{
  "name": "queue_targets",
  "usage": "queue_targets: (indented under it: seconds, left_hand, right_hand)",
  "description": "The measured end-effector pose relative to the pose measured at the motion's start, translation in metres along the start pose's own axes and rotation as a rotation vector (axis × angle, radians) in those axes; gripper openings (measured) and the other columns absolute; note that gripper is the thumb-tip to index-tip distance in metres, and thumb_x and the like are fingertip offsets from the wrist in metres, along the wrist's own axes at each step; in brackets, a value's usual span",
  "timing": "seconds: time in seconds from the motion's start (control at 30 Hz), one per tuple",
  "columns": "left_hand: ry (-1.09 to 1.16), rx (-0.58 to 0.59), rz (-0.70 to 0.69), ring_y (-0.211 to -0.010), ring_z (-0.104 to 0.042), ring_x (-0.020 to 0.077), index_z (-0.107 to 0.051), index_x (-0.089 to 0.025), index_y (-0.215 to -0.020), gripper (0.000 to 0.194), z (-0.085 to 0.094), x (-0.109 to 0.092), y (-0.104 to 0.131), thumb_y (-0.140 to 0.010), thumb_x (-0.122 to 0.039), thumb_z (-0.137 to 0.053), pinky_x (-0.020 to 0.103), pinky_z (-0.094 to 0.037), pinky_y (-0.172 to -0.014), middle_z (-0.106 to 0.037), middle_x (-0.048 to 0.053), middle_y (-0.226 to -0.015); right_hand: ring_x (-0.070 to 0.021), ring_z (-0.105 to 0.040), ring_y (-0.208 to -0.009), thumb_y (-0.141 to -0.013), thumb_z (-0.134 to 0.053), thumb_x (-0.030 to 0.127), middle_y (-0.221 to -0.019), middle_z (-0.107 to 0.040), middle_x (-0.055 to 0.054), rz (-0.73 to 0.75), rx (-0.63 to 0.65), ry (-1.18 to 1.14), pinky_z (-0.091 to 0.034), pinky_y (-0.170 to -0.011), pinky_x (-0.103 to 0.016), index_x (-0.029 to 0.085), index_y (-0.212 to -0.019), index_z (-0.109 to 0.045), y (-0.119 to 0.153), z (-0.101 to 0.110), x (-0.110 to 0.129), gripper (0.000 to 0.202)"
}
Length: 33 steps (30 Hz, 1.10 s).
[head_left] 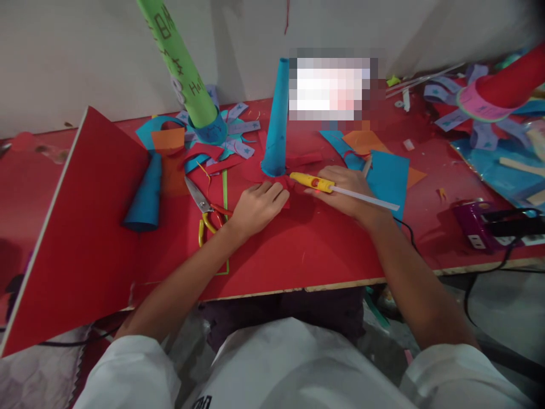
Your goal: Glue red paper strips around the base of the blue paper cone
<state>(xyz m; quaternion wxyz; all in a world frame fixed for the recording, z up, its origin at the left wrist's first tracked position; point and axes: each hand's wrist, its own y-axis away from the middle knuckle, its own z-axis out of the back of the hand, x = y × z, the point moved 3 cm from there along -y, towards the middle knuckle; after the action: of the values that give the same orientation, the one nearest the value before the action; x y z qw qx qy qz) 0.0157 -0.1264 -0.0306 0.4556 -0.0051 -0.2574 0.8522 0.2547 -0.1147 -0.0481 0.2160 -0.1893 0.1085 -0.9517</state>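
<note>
A tall blue paper cone [277, 125] stands upright on red paper pieces [251, 168] on the table. My right hand [347, 190] is closed around a yellow glue gun [313, 182], its nozzle pointing left at the cone's base. A whitish glue stick [366, 199] sticks out of the gun's rear. Just in front of the cone, my left hand [261, 205] is closed, fingers curled down on a red paper piece at the base. The fingertips are partly hidden. Scissors [204, 207] with red and yellow handles lie left of that hand.
A red upright panel [85, 227] borders the left, with another blue cone [147, 199] beside it. A green tube [183, 68] stands behind. Blue paper [388, 179] lies right of my right hand. A purple power strip [472, 227] and cables are at right.
</note>
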Motion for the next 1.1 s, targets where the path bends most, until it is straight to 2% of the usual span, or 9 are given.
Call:
queue_targets:
  seconds: [0.23, 0.53, 0.67, 0.83, 1.1]
  left_hand:
    - [0.04, 0.064, -0.008, -0.077, -0.063, 0.022, -0.067, -0.016, -0.092, 0.027, -0.004, -0.002, -0.001, -0.104, -0.007, -0.045, 0.037, -0.043, -0.061, -0.069, 0.009, -0.088]
    - [0.002, 0.024, -0.034, -0.076, -0.066, 0.0222, -0.065, -0.015, -0.091, 0.023, -0.006, -0.003, -0.002, -0.103, -0.008, -0.048, 0.037, -0.046, -0.061, -0.068, 0.009, -0.087]
    - [0.021, 0.048, -0.035, -0.076, -0.066, 0.0226, -0.065, -0.015, -0.092, 0.019, -0.006, -0.003, -0.002, -0.103, -0.009, -0.051, 0.037, -0.047, -0.061, -0.069, 0.009, -0.089]
    - [0.028, 0.031, -0.059, -0.082, -0.067, 0.0233, -0.068, -0.016, -0.096, 0.012, -0.003, -0.004, 0.001, -0.102, -0.014, -0.058, 0.037, -0.05, -0.068, -0.069, 0.007, -0.092]
    - [0.019, 0.094, -0.109, -0.088, -0.066, 0.0237, -0.073, -0.014, -0.098, 0.016, -0.008, -0.002, 0.008, -0.103, -0.013, -0.058, 0.039, -0.049, -0.075, -0.072, 0.008, -0.093]
  right_hand:
    - [-0.024, -0.062, -0.083, -0.102, -0.057, 0.062, -0.086, -0.067, -0.006, 0.026, 0.009, -0.023, -0.033, -0.067, -0.035, 0.024, -0.085, -0.058, -0.003, -0.004, 0.008, 0.041]
    - [-0.0239, -0.063, -0.084, -0.104, -0.053, 0.061, -0.093, -0.071, -0.008, -0.019, 0.079, -0.031, -0.03, -0.066, -0.035, 0.023, -0.09, -0.06, -0.009, -0.007, 0.018, 0.041]
    - [-0.0232, -0.062, -0.079, -0.104, -0.052, 0.062, -0.092, -0.07, -0.006, -0.056, 0.084, -0.035, -0.029, -0.065, -0.035, 0.024, -0.09, -0.059, -0.009, -0.007, 0.019, 0.04]
    - [-0.0233, -0.061, -0.08, -0.101, -0.057, 0.064, -0.092, -0.069, -0.007, -0.064, 0.111, -0.03, -0.028, -0.065, -0.034, 0.024, -0.087, -0.055, -0.01, -0.008, 0.02, 0.043]
    - [-0.0228, -0.061, -0.081, -0.103, -0.053, 0.064, -0.092, -0.07, -0.008, -0.066, 0.124, -0.043, -0.028, -0.065, -0.034, 0.023, -0.086, -0.056, -0.011, -0.006, 0.021, 0.044]
